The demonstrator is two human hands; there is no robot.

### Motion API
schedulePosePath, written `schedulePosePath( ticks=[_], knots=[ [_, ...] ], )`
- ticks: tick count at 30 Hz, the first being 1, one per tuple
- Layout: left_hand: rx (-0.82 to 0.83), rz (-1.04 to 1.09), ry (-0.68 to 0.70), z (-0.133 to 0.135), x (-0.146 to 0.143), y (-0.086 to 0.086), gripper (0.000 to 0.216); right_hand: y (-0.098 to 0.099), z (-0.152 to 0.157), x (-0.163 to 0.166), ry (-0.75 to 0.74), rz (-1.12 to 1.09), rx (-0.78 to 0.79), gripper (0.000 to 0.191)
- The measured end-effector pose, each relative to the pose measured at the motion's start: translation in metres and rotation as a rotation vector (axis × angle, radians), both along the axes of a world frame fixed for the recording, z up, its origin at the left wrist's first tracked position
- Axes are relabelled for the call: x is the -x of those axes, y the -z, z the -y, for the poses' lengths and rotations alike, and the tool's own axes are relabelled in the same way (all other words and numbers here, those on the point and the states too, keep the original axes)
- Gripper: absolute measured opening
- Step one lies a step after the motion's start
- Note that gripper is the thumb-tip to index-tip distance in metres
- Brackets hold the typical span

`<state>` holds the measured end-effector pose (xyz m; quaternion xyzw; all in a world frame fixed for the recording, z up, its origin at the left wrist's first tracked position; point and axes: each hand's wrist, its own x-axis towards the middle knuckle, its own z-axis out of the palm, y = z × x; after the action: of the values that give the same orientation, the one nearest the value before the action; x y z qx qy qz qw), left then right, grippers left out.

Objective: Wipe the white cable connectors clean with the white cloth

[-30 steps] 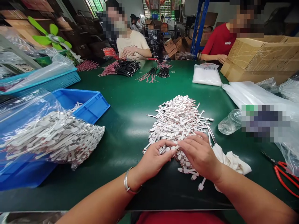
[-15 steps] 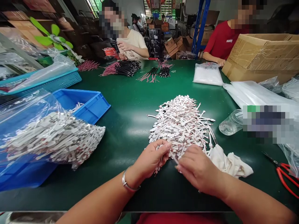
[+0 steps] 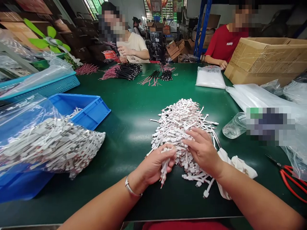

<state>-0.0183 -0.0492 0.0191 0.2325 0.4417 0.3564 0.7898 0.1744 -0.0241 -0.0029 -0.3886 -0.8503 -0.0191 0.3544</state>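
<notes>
A heap of short white cables (image 3: 177, 124) with small plugs and reddish wire ends lies on the green table. My left hand (image 3: 152, 164) is at the heap's near left edge, fingers wrapped round a small bunch of these cables (image 3: 164, 169), whose ends hang below the fist. My right hand (image 3: 205, 153) is over the heap's right side with its fingers stretched out and apart. Its fingertips are at the cables; I cannot tell whether they touch. Several cables (image 3: 200, 177) lie loose below the right hand, by a crumpled white cloth (image 3: 240, 166).
On the left, a clear bag of white cables (image 3: 59, 143) rests on blue bins (image 3: 96, 111). To the right are a clear plastic cup (image 3: 233, 126), red-handled pliers (image 3: 287, 175) and plastic bags (image 3: 259, 95). Two people sit across the table, near black wire bundles (image 3: 127, 71) and a cardboard box (image 3: 254, 60).
My right hand has let go of a white cable and moved up over the heap, its fingers spreading. More cables show beneath it. The left hand keeps its bunch.
</notes>
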Motion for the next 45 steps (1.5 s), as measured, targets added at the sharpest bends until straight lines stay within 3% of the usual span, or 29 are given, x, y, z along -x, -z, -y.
schedulePosePath(
  ticks=[5, 11, 20, 24, 32, 40, 45],
  knots=[
    [-0.126, -0.178, 0.112, 0.010, -0.008, -0.001, 0.050, -0.010, 0.024, 0.008, -0.091, 0.040, -0.141, 0.033],
    [-0.258, -0.370, 0.089, 0.011, -0.003, -0.003, 0.043, -0.015, 0.025, 0.004, -0.074, -0.009, -0.091, 0.031],
    [-0.443, -0.450, 0.080, 0.010, -0.002, -0.008, 0.029, -0.017, 0.029, 0.003, -0.100, -0.041, -0.103, 0.022],
    [-0.443, -0.463, 0.090, 0.013, -0.002, -0.011, 0.020, -0.018, 0.031, 0.003, -0.108, -0.052, -0.117, 0.024],
    [-0.522, -0.510, 0.052, 0.011, 0.006, -0.011, 0.021, -0.029, 0.026, -0.015, -0.071, -0.124, -0.021, 0.015],
    [-0.449, -0.497, 0.097, 0.011, 0.007, -0.011, 0.029, -0.030, 0.026, -0.017, -0.091, -0.146, 0.014, 0.009],
    [-0.213, -0.209, 0.052, 0.008, 0.004, -0.009, 0.037, -0.026, 0.027, -0.015, -0.180, -0.077, 0.166, 0.018]
  ],
)
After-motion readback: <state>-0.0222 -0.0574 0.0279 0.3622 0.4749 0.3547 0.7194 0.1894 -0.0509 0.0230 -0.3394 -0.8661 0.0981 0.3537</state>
